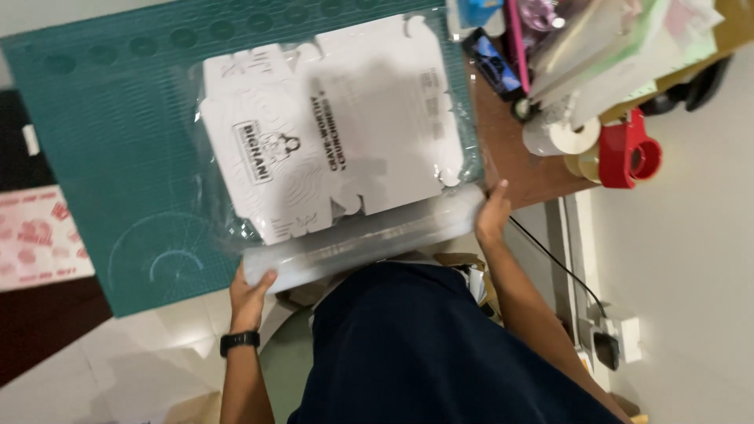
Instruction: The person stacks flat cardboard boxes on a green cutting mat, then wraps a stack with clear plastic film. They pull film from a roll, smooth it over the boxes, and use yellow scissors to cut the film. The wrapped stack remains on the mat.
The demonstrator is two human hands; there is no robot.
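A: Where does the roll of clear film lie?

B: At the mat's near edge, long axis running from 8 o'clock up to 2 o'clock, film drawn over the flat white cartons.

A: And the hands?

B: The left hand cups the 8 o'clock end, fingers curled on it; the right hand presses the 2 o'clock end. Both touch it, so neither is nearer.

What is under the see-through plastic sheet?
Under the clear plastic film lies a stack of flat white printed boxes on the green cutting mat. How many boxes are stacked is hidden.
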